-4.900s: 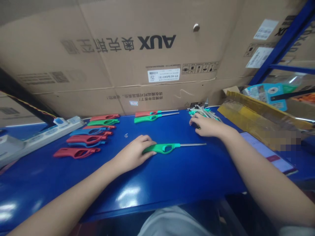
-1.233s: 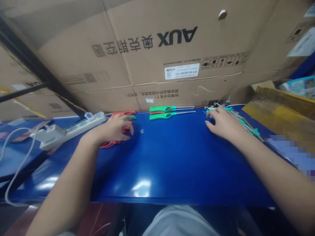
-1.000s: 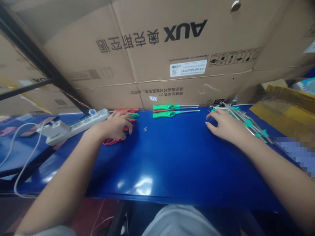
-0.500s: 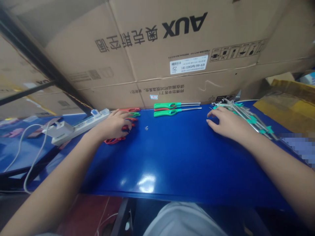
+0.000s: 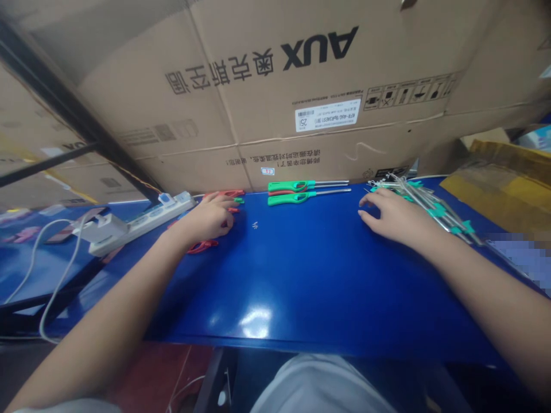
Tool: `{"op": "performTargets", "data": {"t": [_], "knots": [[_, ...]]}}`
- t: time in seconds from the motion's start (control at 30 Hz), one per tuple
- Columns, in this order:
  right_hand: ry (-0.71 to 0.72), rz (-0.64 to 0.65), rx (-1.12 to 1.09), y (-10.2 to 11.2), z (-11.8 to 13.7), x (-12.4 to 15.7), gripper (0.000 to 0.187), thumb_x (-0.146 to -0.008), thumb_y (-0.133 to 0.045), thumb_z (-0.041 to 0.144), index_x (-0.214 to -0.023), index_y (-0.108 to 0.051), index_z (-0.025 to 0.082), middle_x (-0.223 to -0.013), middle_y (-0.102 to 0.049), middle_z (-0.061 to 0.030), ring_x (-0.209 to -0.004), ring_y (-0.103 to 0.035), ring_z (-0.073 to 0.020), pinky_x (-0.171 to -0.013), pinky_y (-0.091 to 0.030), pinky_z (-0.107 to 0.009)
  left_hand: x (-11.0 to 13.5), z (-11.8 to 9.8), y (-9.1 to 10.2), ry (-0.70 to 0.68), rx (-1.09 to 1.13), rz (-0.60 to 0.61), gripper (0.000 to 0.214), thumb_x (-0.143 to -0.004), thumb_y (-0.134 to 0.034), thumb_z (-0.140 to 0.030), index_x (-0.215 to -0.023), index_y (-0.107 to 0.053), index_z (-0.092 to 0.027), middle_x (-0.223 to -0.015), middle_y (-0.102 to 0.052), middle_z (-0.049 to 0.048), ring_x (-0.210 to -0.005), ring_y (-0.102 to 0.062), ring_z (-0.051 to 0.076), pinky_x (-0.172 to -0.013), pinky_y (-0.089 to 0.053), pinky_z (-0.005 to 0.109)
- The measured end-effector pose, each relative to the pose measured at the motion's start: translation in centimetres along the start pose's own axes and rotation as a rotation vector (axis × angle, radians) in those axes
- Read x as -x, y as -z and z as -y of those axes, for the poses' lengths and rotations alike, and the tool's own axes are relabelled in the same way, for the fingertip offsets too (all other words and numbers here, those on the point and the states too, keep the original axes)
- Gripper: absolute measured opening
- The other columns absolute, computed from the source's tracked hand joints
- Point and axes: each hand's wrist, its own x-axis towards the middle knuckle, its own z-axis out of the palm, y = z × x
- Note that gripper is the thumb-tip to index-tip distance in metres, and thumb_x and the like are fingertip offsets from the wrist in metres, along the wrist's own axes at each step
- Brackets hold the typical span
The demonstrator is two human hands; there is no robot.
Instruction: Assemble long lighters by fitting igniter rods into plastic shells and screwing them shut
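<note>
My left hand [image 5: 212,219] rests over a row of red and green plastic lighter handles [image 5: 203,246] by the power strip. Its thumb and curled fingers come together there, hiding whatever lies between them. On the right, my right hand [image 5: 392,213] has thumb and forefinger apart with nothing visible between them. It lies beside a pile of metal lighter tubes [image 5: 438,209] with green fittings and thin wires. Between the hands, at the back, are green long-necked lighters [image 5: 287,198] with metal tubes, and a red handle [image 5: 282,192] between them. Tiny pale pins [image 5: 255,225] lie nearer me.
A large cardboard box [image 5: 258,115] stands along the back of the blue table [image 5: 301,287]. At left is a white power strip [image 5: 142,223] with plugs and cables, beside a black metal frame [image 5: 77,152]. A yellow-taped carton [image 5: 499,183] stands at right.
The fingers of my left hand have curled in over the handles, covering a red one that showed before. My right hand has hardly moved. The view has shifted slightly.
</note>
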Motion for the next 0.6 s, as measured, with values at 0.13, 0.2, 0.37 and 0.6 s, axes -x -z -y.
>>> {"op": "performTargets", "data": {"t": [0.13, 0.2, 0.37, 0.6], "knots": [[0.000, 0.005, 0.003, 0.0, 0.0, 0.1, 0.032, -0.093, -0.049, 0.040, -0.114, -0.066, 0.022, -0.127, -0.063, -0.0087, -0.109, -0.065, -0.0287, -0.082, -0.054, -0.040, -0.7, 0.0, 0.1, -0.040, 0.029, -0.038, 0.018, -0.082, -0.063, -0.024, -0.073, -0.079, -0.026, -0.136, -0.066, 0.0061, -0.136, -0.051, 0.030, -0.118, -0.032, 0.051], [0.015, -0.008, -0.001, 0.0, -0.2, 0.1, 0.031, -0.093, -0.049, 0.039, -0.113, -0.066, 0.021, -0.126, -0.063, -0.0089, -0.109, -0.065, -0.0288, -0.088, -0.053, -0.041, -0.7, 0.3, 0.2, -0.029, 0.039, -0.052, 0.017, -0.081, -0.064, -0.027, -0.076, -0.080, -0.027, -0.138, -0.065, 0.0055, -0.136, -0.049, 0.032, -0.118, -0.031, 0.052], [0.025, -0.013, -0.018, -0.1, -0.4, 0.0, 0.031, -0.093, -0.050, 0.039, -0.112, -0.066, 0.021, -0.125, -0.064, -0.0099, -0.107, -0.066, -0.0292, -0.089, -0.053, -0.042, 0.1, 0.5, 0.6, 0.071, -0.018, 0.033, 0.020, -0.066, -0.077, -0.034, -0.085, -0.081, -0.031, -0.139, -0.062, 0.0056, -0.136, -0.045, 0.040, -0.118, -0.023, 0.065], [0.031, -0.007, -0.008, 0.0, -0.1, 0.1, 0.033, -0.092, -0.048, 0.040, -0.112, -0.067, 0.022, -0.126, -0.064, -0.0101, -0.106, -0.066, -0.0298, -0.075, -0.054, -0.039, 1.0, -2.8, 0.8, 0.174, -0.258, 0.115, 0.040, -0.065, -0.075, -0.034, -0.102, -0.080, -0.020, -0.143, -0.059, 0.0152, -0.134, -0.049, 0.042, -0.121, -0.019, 0.064]]}}
